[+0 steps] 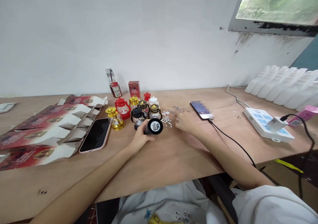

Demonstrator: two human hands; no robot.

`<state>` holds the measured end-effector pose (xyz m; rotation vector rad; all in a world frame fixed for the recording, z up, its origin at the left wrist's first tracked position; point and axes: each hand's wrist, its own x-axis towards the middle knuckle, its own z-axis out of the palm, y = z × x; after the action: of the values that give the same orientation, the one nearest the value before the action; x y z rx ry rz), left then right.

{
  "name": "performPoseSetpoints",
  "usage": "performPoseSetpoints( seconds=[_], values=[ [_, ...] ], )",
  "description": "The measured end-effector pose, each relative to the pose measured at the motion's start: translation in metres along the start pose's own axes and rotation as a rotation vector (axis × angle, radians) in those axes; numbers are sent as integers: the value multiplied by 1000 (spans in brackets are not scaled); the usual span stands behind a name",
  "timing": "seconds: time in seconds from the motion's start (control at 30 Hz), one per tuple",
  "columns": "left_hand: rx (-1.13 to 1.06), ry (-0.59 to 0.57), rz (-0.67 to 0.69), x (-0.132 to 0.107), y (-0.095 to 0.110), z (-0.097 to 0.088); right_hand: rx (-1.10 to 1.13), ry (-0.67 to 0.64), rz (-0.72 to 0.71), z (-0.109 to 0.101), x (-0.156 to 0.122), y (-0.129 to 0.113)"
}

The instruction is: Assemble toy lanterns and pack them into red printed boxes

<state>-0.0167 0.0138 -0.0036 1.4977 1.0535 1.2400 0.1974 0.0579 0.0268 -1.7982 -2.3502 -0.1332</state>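
Note:
My left hand (140, 138) is wrapped round a small black lantern (155, 127), tipped so that its round base with a silver, printed centre faces me. Above the table my right hand (184, 122) has its fingers drawn together and pointing down beside the small metal pieces (179, 109); what the fingertips hold, if anything, is hidden. Between the hands lie several small round silver button-like discs (166, 119). Several little lanterns stand just beyond my left hand, among them a gold one (115, 118), a red one (122, 108) and another black one (137, 116).
Red printed cartons (47, 124) with open flaps lie at the left, beside a dark-screened phone (96, 135). A second phone (200, 110) on a cable lies right of my right hand. Farther right are a power strip (267, 124) and white bottles (283, 84). A small red box (134, 89) stands by the wall.

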Motion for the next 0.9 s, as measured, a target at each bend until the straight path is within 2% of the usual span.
performPoseSetpoints(
  seconds=[0.2, 0.4, 0.47, 0.53, 0.6, 0.67, 0.73, 0.8, 0.9],
  values=[
    [-23, -3, -19, 0, 0, 0, 51, -43, 52, 8, 1, 0],
    [-40, 2, -29, 0, 0, 0, 229, 28, -2, 2, 1, -1],
    [-51, 3, -41, 0, 1, 1, 461, 57, -29, -1, 2, -2],
    [-58, 1, -49, 0, 2, 1, 877, 63, -47, -3, 2, -5],
    [-56, -1, -54, 0, 3, 1, 1326, 19, -58, -5, 1, -7],
    [-54, 1, -58, -1, 3, 2, 1614, -66, -74, -6, 0, -10],
    [-54, 2, -58, 0, 3, 2, 1768, -147, -87, -7, -3, -13],
    [-51, -2, -47, 0, 3, 2, 1826, -190, -106, -7, -5, -17],
    [-35, -14, -33, 0, 4, 2, 1825, -176, -137, -6, -9, -22]
  ],
)
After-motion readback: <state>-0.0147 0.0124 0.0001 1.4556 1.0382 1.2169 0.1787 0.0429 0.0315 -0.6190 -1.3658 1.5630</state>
